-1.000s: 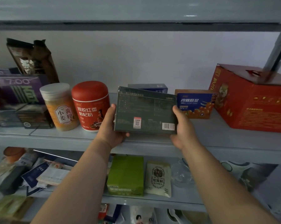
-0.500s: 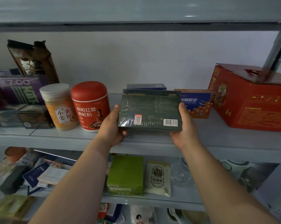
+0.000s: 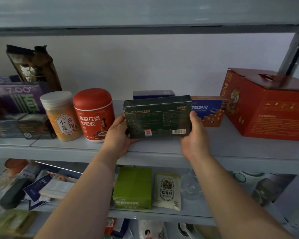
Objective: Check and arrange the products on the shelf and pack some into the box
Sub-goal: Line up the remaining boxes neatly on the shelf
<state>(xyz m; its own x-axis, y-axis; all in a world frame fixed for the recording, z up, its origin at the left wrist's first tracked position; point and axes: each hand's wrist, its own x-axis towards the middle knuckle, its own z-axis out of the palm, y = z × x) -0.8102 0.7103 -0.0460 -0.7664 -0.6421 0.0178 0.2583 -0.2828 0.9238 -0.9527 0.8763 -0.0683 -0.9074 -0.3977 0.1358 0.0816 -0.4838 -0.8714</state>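
Printing on the back of the dark green box (image 3: 158, 116) is facing the wearer, with a barcode and a small red label showing along its lower edge. The box is standing nearly upright at the front of the upper shelf (image 3: 162, 152), its bottom edge either touching the shelf or hanging just above it; the view is not settling which. The left hand (image 3: 118, 133) is gripping its left end, fingers curling under the bottom corner, while the right hand (image 3: 194, 135) is clamping the right end with the thumb lying up the side. Judging from this, the person is checking the label and squaring the box into its slot. Doing it well is coming down to holding both ends evenly so the glossy wrap is not slipping, and to setting it down flat rather than on a corner. Room is looking tight: the red jar (image 3: 94, 114) is sitting just beside the left hand, the blue and orange box (image 3: 209, 110) is standing just behind the right thumb, and a dark blue box (image 3: 154, 94) is lying behind. Sliding straight back, not sideways, is looking like the safest way to avoid knocking the jar.
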